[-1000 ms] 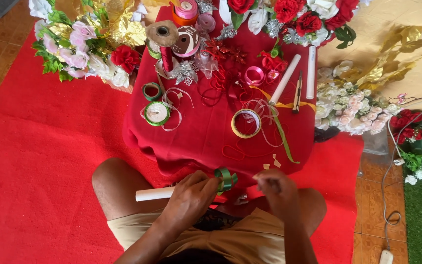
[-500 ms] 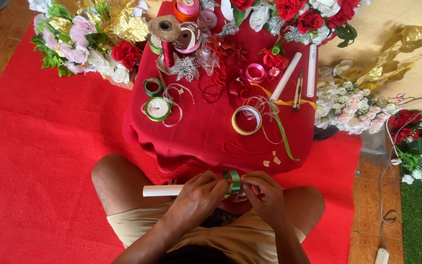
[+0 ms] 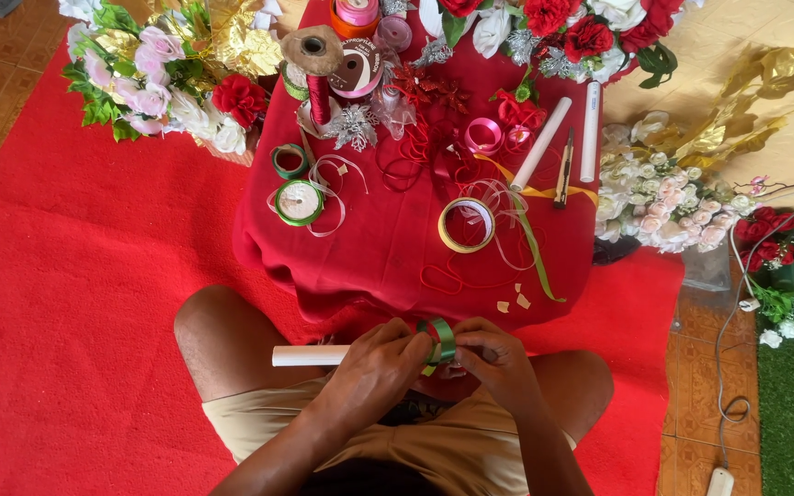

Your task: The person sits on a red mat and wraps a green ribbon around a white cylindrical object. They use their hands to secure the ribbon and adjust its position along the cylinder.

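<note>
Head view: white tube (image 3: 310,355) held level over lap, just in front of low table (image 3: 397,266) draped in red cloth. Left hand (image 3: 374,372) closed around tube end. Right hand (image 3: 498,358) pinched on green tape roll (image 3: 440,340), pressed against same end. Both grips tight, hands touching.

Risks, judged: tape could be laid crooked or creased if tube is turned unevenly; roll could be dropped into lap if pinch is loosened; loose ribbon (image 3: 535,248) at table edge could be snagged.

Three white tubes (image 3: 310,355), two green ribbon rolls (image 3: 300,201) on the table, one yellow roll (image 3: 467,224).
</note>
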